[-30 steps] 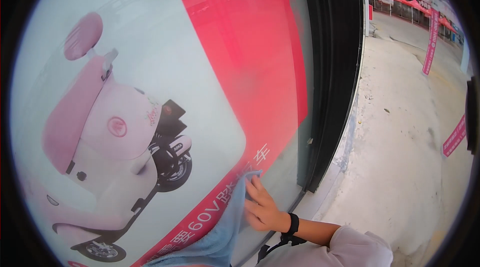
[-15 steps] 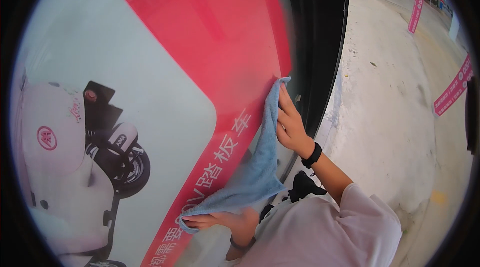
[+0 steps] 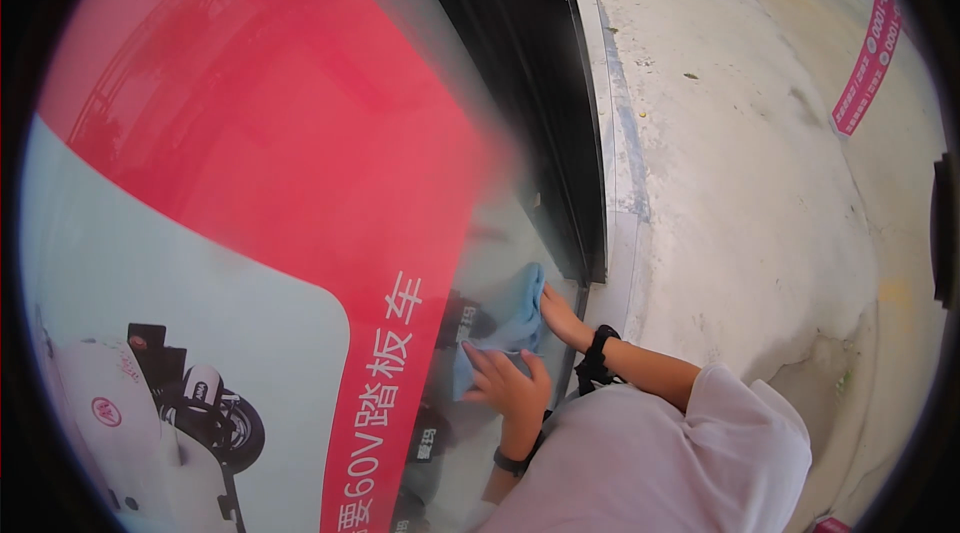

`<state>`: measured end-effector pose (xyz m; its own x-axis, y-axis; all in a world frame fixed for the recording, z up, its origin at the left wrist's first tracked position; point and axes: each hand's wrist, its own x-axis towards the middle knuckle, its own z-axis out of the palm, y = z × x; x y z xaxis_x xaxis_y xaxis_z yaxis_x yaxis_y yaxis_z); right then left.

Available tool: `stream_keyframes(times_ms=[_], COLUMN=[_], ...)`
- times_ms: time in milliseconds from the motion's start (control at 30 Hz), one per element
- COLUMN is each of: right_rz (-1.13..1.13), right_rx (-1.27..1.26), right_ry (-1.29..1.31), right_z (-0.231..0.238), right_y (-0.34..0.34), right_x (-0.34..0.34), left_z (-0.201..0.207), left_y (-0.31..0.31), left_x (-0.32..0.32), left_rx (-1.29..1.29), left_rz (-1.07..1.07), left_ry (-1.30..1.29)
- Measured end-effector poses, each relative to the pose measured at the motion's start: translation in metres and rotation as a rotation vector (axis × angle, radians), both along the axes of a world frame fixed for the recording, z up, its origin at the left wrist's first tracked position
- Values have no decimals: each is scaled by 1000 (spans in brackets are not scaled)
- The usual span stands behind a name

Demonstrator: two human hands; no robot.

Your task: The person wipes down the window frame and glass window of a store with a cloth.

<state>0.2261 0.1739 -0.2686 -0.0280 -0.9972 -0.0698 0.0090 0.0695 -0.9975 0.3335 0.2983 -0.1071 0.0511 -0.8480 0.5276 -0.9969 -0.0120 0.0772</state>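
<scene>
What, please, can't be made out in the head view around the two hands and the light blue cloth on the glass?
- Light blue cloth: lower part hidden under the left hand.
- Right hand: fingertips tucked behind the cloth's edge.
- Pale scooter picture on the glass: cut off by the lower left rim.
- Red-and-white poster panel: upper part blurred close to the lens.
</scene>
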Motion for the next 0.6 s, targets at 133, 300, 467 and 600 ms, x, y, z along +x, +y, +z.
stream_keyframes(times_ms=[133, 300, 467, 600], right_rz=[-23, 38, 64, 90], right_rx=[-202, -581, -765, -698], right_ry=[-26, 206, 173, 106], right_z=[83, 217, 234, 213], right_y=[2, 11, 40, 60], right_x=[3, -26, -2, 8], left_z=[18, 24, 41, 76], left_y=[-3, -1, 43, 77], left_x=[4, 7, 25, 60], left_rx=[-72, -134, -239, -846], left_rz=[-184, -356, -340, -225], left_ry=[169, 280, 479, 715])
